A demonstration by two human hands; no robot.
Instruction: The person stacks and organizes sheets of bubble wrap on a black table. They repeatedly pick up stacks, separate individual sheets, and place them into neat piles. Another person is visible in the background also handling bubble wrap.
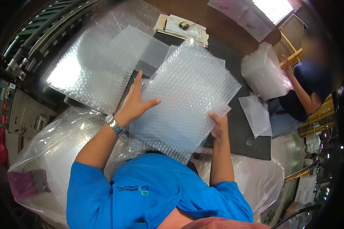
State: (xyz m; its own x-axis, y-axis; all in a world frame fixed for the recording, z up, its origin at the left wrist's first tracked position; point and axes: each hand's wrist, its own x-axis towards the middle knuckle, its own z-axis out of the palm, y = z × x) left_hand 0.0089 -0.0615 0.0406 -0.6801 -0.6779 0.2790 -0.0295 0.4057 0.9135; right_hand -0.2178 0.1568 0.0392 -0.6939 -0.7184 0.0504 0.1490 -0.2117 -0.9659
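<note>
A clear bubble wrap sheet stack (pixel 183 91) is tilted in front of my chest above the dark table. My right hand (pixel 219 125) grips its lower right edge, thumb on top and the other fingers mostly hidden. At the stack's left side is my left hand (pixel 137 101), its thumb and fingers spread apart; whether it touches the edge I cannot tell. A silver watch is on that wrist. Behind the stack, more bubble wrap sheets (pixel 145 45) lie on the table.
A large bubble wrap pile (pixel 99 57) covers the left side. At the far edge, a tape measure (pixel 184 26) rests on papers. Across the dark table (pixel 252 147), a co-worker (pixel 309 84) stands beside a bagged bundle (pixel 264 70). Plastic bags (pixel 61 145) lie near me; a conveyor stands far left.
</note>
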